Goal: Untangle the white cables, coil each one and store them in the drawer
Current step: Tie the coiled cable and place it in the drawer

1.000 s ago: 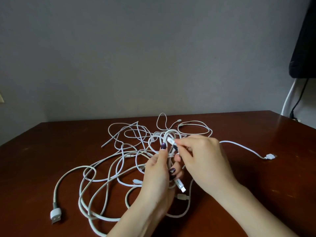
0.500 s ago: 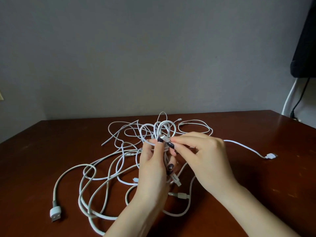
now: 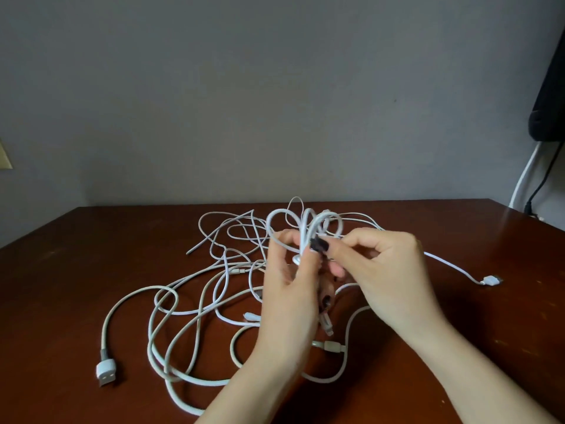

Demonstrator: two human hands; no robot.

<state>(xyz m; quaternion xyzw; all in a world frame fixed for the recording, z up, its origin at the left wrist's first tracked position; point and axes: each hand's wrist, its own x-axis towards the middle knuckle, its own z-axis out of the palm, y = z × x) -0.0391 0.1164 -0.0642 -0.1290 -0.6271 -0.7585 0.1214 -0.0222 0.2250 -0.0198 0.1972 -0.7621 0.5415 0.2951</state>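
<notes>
A tangle of white cables (image 3: 189, 304) sprawls over the dark wooden table (image 3: 70, 270). My left hand (image 3: 290, 298) grips a small bunch of white cable loops (image 3: 305, 223), lifted above the table at the centre. My right hand (image 3: 382, 270) pinches a strand of that same bunch just beside my left thumb. One USB plug (image 3: 106, 370) lies at the front left, another plug (image 3: 491, 280) at the right end of a loose strand. Smaller connectors (image 3: 333, 346) lie under my hands. No drawer is in view.
A grey wall stands behind the table's far edge. At the upper right hangs a black object (image 3: 550, 87), with a white and a black cord (image 3: 533, 182) running down beyond the table's right corner. A beige plate (image 3: 4, 157) shows on the left wall.
Both hands have lifted the held loops higher and a little away from me. The loops now stand up above my fingers; the cables on the table have barely shifted.
</notes>
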